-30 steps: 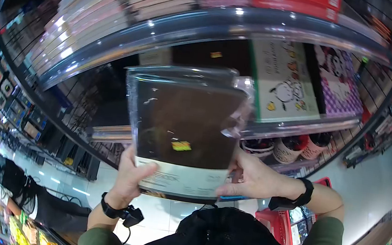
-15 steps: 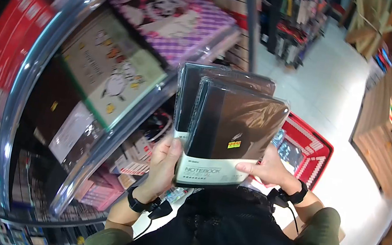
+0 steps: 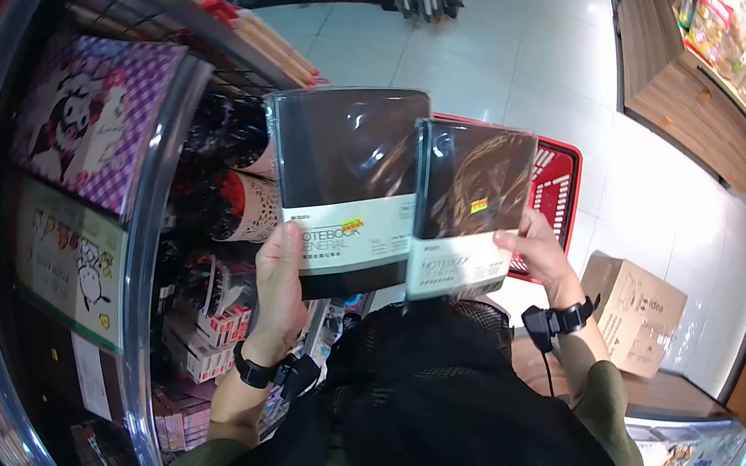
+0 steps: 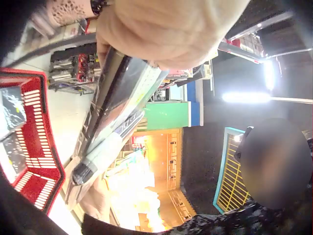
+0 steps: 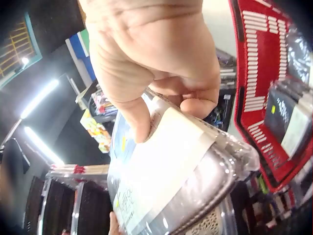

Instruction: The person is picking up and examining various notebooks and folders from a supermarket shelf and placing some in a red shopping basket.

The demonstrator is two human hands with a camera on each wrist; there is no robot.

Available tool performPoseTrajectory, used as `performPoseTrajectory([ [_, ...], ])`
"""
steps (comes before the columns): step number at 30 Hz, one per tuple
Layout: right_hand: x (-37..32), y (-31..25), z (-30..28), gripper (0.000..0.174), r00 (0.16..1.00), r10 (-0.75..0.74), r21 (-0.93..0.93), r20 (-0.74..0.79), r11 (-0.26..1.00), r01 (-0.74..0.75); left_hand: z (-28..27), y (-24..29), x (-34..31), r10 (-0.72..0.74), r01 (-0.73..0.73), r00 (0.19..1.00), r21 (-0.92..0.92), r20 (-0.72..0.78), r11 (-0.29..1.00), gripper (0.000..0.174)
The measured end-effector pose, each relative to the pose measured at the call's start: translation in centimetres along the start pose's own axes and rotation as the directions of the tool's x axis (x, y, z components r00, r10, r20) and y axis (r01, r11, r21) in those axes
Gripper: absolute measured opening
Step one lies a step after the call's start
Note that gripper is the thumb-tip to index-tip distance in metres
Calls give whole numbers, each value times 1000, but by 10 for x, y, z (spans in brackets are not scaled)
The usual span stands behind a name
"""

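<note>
Two dark brown notebooks in clear plastic wrap, each with a pale paper band, are held side by side in the head view. My left hand [image 3: 282, 287] grips the larger notebook [image 3: 347, 148] by its lower left edge, thumb on the front. The smaller notebook [image 3: 472, 175] is pinched at its lower right edge by my right hand [image 3: 547, 253]; it slightly overlaps the larger one. A yellow sticker shows on each. In the right wrist view the right hand [image 5: 161, 63] has its thumb on the pale band [image 5: 168, 152] and fingers curled behind.
A red basket [image 3: 551, 187] stands behind the notebooks; wrapped items [image 5: 286, 117] lie in it in the right wrist view. Shelves with character-print books [image 3: 88, 122] are on the left. A cardboard box [image 3: 633, 313] sits on the floor at right, below a wooden cabinet [image 3: 705, 108].
The view has turned right from the shelf toward the aisle and basket. The notebooks, stacked together before, are now apart side by side, one in each hand.
</note>
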State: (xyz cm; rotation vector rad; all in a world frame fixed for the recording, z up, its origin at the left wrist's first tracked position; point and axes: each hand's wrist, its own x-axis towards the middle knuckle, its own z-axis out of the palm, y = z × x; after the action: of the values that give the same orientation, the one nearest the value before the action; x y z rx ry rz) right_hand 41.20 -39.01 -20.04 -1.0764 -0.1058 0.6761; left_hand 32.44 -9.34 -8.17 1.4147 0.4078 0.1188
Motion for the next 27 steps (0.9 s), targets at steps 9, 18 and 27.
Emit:
performPoseTrajectory([
  [9, 41, 78, -133, 29, 879, 138, -264, -456, 922, -282, -4, -25, 6, -135, 146, 966, 35, -223, 989, 36],
  [18, 97, 180, -190, 30, 723, 343, -164, -599, 832, -530, -9, -46, -5, -220, 239, 916, 14, -335, 971, 37],
  [27, 109, 205, -203, 37, 668, 125, -615, -734, 295, -731, 2, -57, 3, -277, 295, 903, 6, -330, 955, 37],
])
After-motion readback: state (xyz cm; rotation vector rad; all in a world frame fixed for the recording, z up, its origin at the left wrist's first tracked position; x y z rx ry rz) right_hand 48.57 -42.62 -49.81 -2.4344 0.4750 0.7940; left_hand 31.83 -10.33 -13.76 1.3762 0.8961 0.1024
